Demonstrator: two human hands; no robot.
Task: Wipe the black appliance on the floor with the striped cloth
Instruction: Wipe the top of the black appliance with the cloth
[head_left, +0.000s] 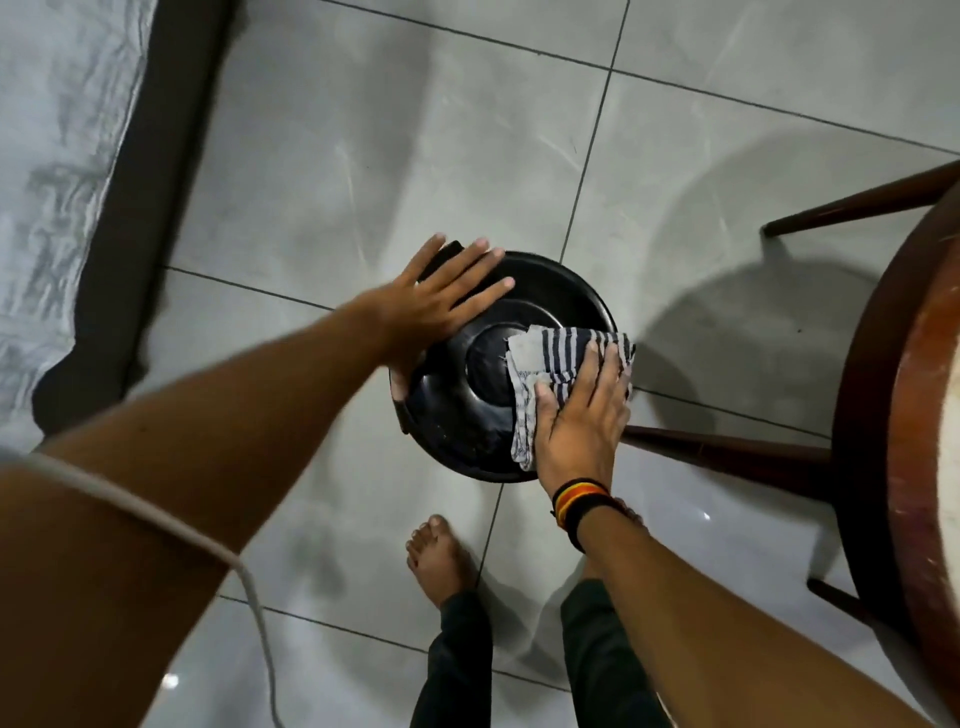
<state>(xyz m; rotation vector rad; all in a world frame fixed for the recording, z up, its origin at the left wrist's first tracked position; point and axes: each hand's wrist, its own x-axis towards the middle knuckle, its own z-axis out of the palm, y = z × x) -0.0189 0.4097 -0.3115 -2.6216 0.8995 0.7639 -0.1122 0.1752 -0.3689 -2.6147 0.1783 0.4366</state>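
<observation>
Seen from above, a round black appliance (467, 395) with a domed, glossy lid sits on a floor (363, 156) of large pale grey tiles with dark grout lines, just beside the leg of a dark wooden stool (893, 415) at the right edge. No brand, label or writing can be read on anything. The person's left hand (441, 301) lies open and flat, fingers spread, on the upper left of the lid, with the thumb down over the appliance's left rim. The right hand (582, 415) presses flat, fingers extended, on a striped cloth (550, 358), white with dark blue stripes, holding it against the right side of the lid; part of the cloth hangs down toward the near rim. A banded wristband (582, 501) in black, red and yellow circles the right wrist. A bare foot (441, 561) and dark trouser legs (457, 665) stand on the tiles just below the appliance. A white cord (156, 514) crosses the left upper arm and trails to the floor. At the far left lies a pale grey patterned mat (52, 156) with a dark border. The tiles shine with soft reflections and shadows.
</observation>
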